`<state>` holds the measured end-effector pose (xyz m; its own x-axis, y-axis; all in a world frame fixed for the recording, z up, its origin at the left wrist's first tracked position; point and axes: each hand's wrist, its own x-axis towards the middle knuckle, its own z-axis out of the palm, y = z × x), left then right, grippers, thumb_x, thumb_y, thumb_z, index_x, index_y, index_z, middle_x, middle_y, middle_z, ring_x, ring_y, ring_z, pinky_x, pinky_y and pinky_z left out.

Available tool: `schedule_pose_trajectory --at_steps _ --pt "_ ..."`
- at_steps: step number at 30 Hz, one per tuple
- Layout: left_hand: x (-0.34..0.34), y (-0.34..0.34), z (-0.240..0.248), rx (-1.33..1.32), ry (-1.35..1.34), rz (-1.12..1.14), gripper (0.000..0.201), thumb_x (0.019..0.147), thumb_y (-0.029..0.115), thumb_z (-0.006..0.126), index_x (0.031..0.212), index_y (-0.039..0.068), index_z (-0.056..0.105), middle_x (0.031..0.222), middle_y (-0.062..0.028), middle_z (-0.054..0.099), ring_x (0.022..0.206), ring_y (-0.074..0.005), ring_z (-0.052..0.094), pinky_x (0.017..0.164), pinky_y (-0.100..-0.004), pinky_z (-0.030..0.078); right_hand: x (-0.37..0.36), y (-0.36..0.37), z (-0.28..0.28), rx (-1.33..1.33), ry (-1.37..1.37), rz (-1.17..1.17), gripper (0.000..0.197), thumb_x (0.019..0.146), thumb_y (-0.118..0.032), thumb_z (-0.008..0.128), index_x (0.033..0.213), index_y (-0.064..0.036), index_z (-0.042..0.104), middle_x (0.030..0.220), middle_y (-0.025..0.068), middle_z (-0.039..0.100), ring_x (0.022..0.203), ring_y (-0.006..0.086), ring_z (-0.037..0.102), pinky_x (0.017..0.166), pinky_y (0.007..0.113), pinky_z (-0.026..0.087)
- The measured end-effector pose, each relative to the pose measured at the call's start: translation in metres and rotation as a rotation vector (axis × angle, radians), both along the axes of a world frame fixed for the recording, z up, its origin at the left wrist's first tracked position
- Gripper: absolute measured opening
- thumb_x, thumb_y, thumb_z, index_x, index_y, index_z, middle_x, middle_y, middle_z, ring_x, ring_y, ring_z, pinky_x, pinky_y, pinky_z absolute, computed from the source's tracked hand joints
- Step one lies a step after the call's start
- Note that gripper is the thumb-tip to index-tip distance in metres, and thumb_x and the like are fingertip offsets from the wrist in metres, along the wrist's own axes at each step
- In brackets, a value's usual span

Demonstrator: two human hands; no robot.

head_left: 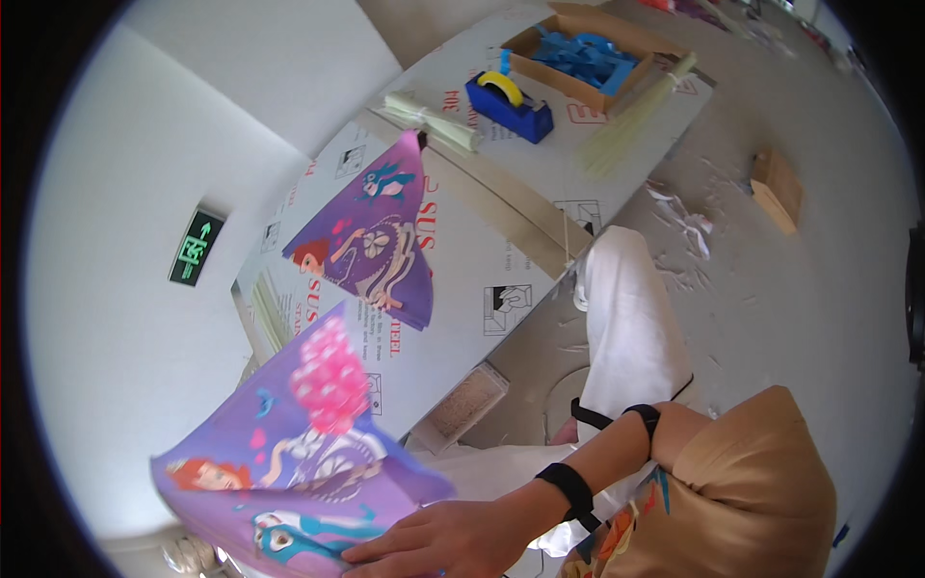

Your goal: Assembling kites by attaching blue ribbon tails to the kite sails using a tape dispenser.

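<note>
Purple printed sheet [289, 462] out on the left, spread wide across the near corner of the bench [472, 241], its longest stretch seeming to run side to side. Bulk of it lies left of your right hand [434, 541] and above it, and that's the relation that counts: you're reaching in from the right, at the lower right edge. Your left hand is out of sight, so the right is the nearer one on show. Its fingers lie stretched over the cloth, touching it; your thumb is hidden, so whether you're pinching from beneath doesn't show.

Up and across, a second purple sheet [385, 246] rests on the bench, apart from your hand. Beyond its top corner you've got a pale tied bundle [431, 122].

Now the containers! Beside the bench's near edge sits a clear box [467, 407] with brownish contents too small to make out. Farther right and up, your blue tape dispenser [525, 120] carries a yellow roll [501, 89]. Just behind, an open cardboard box [578, 91] holds tangled blue strips [583, 60]. Pale thin sticks [626, 130] lie beside it, and far right, a brown box [776, 193] sits on the scrap-strewn floor [829, 318].
</note>
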<state>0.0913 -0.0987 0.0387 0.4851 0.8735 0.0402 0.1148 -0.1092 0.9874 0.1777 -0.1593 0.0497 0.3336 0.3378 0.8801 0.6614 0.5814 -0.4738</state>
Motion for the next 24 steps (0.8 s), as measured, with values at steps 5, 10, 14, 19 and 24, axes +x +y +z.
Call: schedule_pose_trajectory --at_steps 5,10,14,19,24 --pt "0.028 0.014 0.005 0.242 0.042 -0.159 0.054 0.098 0.030 0.057 0.137 -0.003 0.040 0.126 -0.0182 0.056 0.107 -0.0244 0.059 0.089 -0.0369 0.051 0.038 -0.007 -0.014 0.032 -0.039 -0.247 0.042 0.092 -0.011 0.059 0.133 -0.0191 0.056 0.132 0.0090 0.057 0.119 0.0258 0.060 0.074 0.033 0.059" --pt "0.080 0.067 -0.032 0.542 0.022 -0.474 0.052 0.099 0.034 0.058 0.129 -0.005 0.043 0.119 -0.0159 0.057 0.103 -0.0201 0.058 0.085 -0.0332 0.051 0.095 -0.028 -0.057 -0.026 -0.060 -0.510 0.040 0.092 -0.015 0.057 0.132 -0.0176 0.059 0.123 0.0056 0.062 0.114 0.0240 0.062 0.066 0.030 0.057" --pt "0.156 0.045 -0.032 0.615 -0.062 -0.878 0.043 0.097 0.033 0.059 0.115 -0.006 0.060 0.120 -0.0148 0.060 0.112 -0.0209 0.057 0.095 -0.0340 0.045 0.132 -0.059 -0.095 -0.137 0.241 -0.510 0.027 0.090 -0.009 0.064 0.117 -0.0112 0.068 0.112 0.0085 0.069 0.109 0.0229 0.066 0.073 0.028 0.057" --pt "0.168 0.066 -0.084 0.277 -0.004 -0.668 0.044 0.095 0.027 0.061 0.128 -0.002 0.057 0.131 -0.0175 0.056 0.121 -0.0270 0.054 0.099 -0.0383 0.043 0.238 -0.096 -0.144 -0.216 1.138 -0.422 0.021 0.092 -0.016 0.069 0.110 -0.0042 0.068 0.102 0.0012 0.068 0.092 0.0096 0.063 0.079 0.026 0.051" --pt "0.150 0.080 -0.153 0.302 0.255 -0.674 0.049 0.086 0.004 0.066 0.134 0.003 0.053 0.131 -0.0136 0.057 0.120 -0.0276 0.054 0.100 -0.0404 0.043 0.358 -0.144 -0.214 -0.044 1.513 -0.111 0.026 0.091 -0.020 0.068 0.111 -0.0037 0.067 0.104 0.0070 0.071 0.095 0.0147 0.067 0.083 0.026 0.053"
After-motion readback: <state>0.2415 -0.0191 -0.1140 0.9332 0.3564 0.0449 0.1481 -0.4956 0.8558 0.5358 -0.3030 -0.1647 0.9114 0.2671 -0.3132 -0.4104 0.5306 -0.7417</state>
